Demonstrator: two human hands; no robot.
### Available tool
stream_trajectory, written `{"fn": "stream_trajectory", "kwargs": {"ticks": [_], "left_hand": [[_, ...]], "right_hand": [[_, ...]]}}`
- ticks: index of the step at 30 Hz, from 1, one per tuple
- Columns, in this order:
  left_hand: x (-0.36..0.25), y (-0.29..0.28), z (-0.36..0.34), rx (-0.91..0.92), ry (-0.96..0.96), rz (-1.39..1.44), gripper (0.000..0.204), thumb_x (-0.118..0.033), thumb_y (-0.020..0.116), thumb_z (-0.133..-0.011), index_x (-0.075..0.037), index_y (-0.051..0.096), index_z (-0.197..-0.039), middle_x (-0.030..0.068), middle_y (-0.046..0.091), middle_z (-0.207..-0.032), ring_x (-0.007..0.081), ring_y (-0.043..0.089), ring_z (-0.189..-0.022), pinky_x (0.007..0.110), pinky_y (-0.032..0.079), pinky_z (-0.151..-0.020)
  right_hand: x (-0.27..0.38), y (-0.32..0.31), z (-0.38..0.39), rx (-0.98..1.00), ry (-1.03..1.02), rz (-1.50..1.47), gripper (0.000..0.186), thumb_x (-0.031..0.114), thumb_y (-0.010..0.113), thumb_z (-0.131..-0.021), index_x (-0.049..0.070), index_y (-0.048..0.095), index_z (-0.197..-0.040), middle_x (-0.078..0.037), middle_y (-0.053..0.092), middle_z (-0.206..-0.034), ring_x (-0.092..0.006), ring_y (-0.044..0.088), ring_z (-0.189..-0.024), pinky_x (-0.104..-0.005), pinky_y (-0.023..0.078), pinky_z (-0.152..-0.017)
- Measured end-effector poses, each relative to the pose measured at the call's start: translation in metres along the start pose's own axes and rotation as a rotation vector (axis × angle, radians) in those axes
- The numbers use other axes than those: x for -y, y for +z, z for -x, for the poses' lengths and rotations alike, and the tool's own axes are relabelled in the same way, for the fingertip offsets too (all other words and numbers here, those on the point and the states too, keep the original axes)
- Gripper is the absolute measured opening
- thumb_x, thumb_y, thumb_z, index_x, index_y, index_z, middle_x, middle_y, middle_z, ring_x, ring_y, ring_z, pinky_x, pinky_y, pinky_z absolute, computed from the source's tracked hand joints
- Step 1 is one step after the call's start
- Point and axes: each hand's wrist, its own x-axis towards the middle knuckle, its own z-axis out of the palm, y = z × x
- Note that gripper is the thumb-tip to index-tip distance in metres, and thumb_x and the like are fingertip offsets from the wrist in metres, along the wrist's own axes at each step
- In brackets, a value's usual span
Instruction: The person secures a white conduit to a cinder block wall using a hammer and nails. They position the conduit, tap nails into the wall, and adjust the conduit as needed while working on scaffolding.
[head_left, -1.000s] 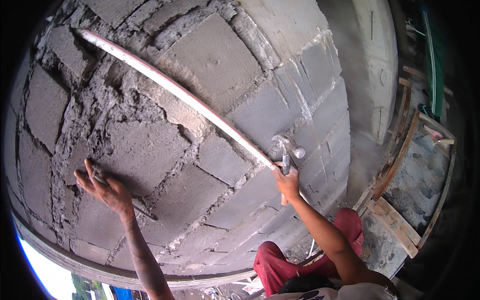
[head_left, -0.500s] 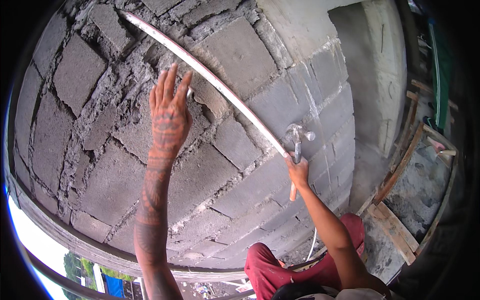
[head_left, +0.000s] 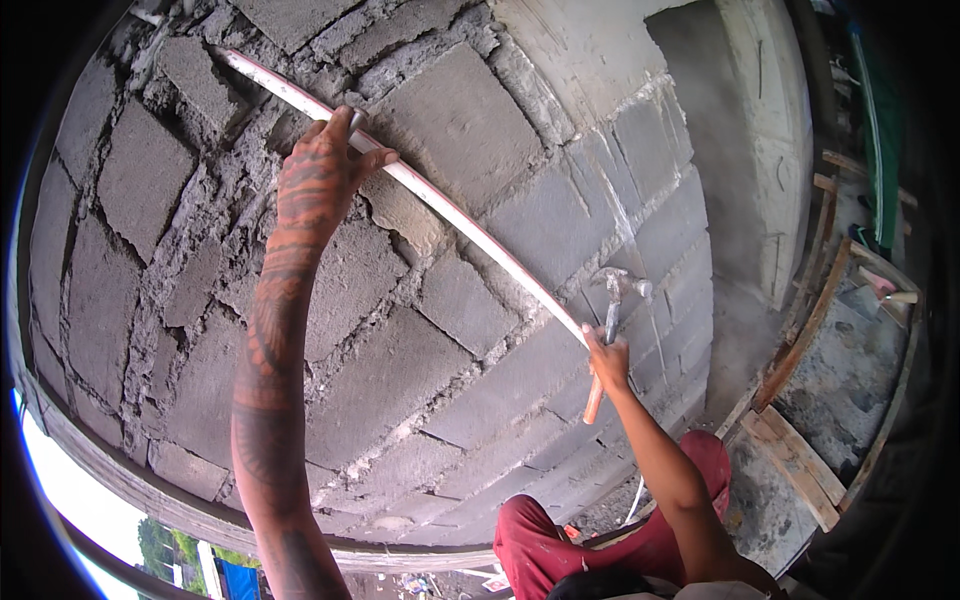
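Note:
My left hand (head_left: 316, 180), at the upper middle, has its fingers curled over a long white strip (head_left: 470, 230) lying diagonally against the rough block wall (head_left: 388, 370). A metal tool (head_left: 355, 120), probably a rod or chisel, is between those fingers; most of it is hidden. My right hand (head_left: 608, 362) grips the strip’s lower end together with a claw hammer (head_left: 620, 285), its head up and wooden handle hanging below the fist. Crumbly mortar and gaps show between the blocks left of the strip.
To the right are a smooth concrete column (head_left: 765, 170), a wood-edged board with grey mortar (head_left: 835, 380), a pink-handled tool (head_left: 885, 287) and green material (head_left: 880, 130). My knees in red trousers (head_left: 530, 540) are below. Sky and trees show at lower left.
My left hand has risen from the lower-left blocks to the strip’s upper part and closed on it. My right hand with the hammer has shifted slightly right in view.

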Motion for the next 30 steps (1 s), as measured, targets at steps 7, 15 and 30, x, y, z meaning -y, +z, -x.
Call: {"fn": "stream_trajectory", "kwargs": {"ticks": [7, 15, 30], "left_hand": [[0.005, 0.007, 0.0, -0.056, 0.039, 0.098, 0.059, -0.037, 0.086, -0.078, -0.003, 0.059, -0.118, 0.0118, 0.071, -0.096, 0.0274, 0.073, -0.084, 0.041, 0.059, -0.069], [-0.013, 0.023, -0.02, -0.032, 0.192, -0.067, 0.045, -0.032, 0.082, -0.083, -0.006, 0.056, -0.107, 0.0106, 0.065, -0.098, 0.0278, 0.071, -0.079, 0.039, 0.061, -0.069], [0.003, 0.009, -0.023, 0.323, 0.241, -0.021, 0.082, -0.049, 0.085, -0.069, 0.005, 0.059, -0.125, 0.0256, 0.059, -0.137, 0.0362, 0.064, -0.123, 0.043, 0.057, -0.101]], "right_hand": [[-0.023, -0.001, 0.011, 0.199, -0.028, -0.056, 0.033, 0.032, 0.075, -0.096, 0.003, 0.066, -0.087, 0.001, 0.054, -0.063, -0.0087, 0.05, -0.05, -0.0293, 0.04, -0.045], [-0.027, 0.02, 0.011, 0.035, -0.186, 0.029, 0.033, 0.028, 0.074, -0.097, -0.003, 0.071, -0.106, 0.002, 0.06, -0.072, -0.0085, 0.052, -0.064, -0.0287, 0.044, -0.059], [-0.031, 0.021, 0.011, 0.053, -0.005, -0.065, 0.032, 0.026, 0.076, -0.095, -0.004, 0.07, -0.101, -0.005, 0.069, -0.082, -0.012, 0.06, -0.074, -0.0313, 0.05, -0.07]]}}
